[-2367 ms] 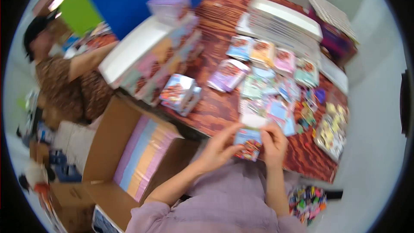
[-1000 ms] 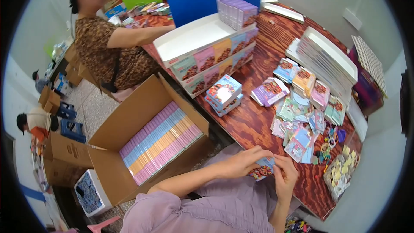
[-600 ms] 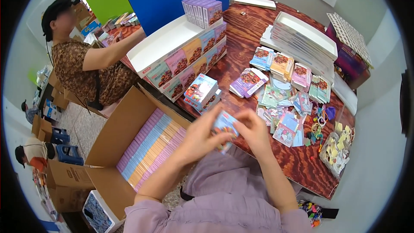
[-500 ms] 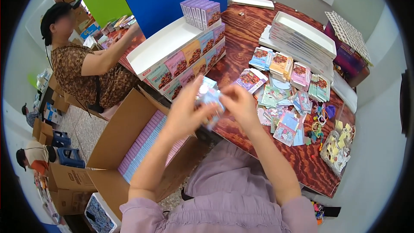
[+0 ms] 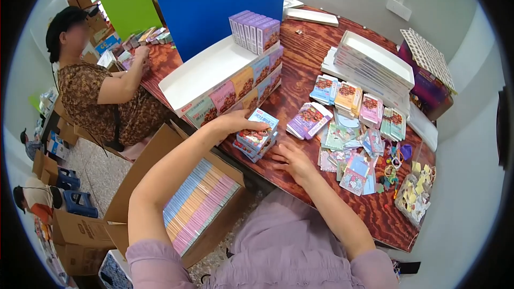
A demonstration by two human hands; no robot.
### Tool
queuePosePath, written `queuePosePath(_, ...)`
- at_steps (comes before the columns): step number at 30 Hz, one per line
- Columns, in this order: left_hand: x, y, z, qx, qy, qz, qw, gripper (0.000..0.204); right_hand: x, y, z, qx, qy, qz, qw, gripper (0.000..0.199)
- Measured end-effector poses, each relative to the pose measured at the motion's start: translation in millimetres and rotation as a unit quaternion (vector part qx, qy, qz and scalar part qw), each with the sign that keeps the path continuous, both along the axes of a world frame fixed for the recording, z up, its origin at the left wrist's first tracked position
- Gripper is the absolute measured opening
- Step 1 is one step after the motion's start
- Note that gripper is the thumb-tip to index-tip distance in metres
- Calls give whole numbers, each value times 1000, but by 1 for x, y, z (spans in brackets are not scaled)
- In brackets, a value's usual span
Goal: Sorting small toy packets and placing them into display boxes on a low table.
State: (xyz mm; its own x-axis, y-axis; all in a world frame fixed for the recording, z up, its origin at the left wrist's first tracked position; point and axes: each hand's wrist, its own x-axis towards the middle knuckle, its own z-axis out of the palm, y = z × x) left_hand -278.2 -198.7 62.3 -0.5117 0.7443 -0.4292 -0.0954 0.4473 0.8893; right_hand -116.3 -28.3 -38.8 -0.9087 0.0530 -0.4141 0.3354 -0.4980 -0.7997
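My left hand grips a small light-blue printed box, thumb over its top and fingers hidden behind it. That box rests on a short stack of blue boxes at the table's near edge. Just right of the stack, my right hand holds nothing, with its fingers apart and low over the tabletop. Beyond it lie flattened purple cartons. Small piles of blue cartons, orange cartons, pink cartons and green cartons stand farther right.
White display trays filled with boxes stand at left, purple boxes on top. Nested trays sit at the back right. Cards, colourful bands and a clear tub lie right. An open carton stands below; a co-worker sits left.
The blue box has gone from between both hands in the air down onto the stack. My right hand has let go and dropped lower, with its fingers opened.
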Motion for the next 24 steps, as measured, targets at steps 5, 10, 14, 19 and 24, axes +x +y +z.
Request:
queuePosePath(5, -2, -16, -19, 3, -192, 56, 980, 50, -24, -11, -6, -84, -1, -59, 995, 65)
queuePosePath(10, 39, 1, -52, 138, -100, 69, 983, 62, -32, -11, -8, -103, -23, -116, 988, 57)
queuePosePath(14, 83, 12, -36, 175, 5, 173, 969, 106, -33, -4, 5, -116, 58, -146, 981, 50)
queuePosePath(19, 103, 22, -80, 179, 296, 211, 914, 144, -33, 1, 15, -13, 193, -89, 977, 51)
queuePosePath(24, 115, 41, -100, 150, 327, 224, 906, 144, -22, 15, -13, -67, 195, -95, 974, 61)
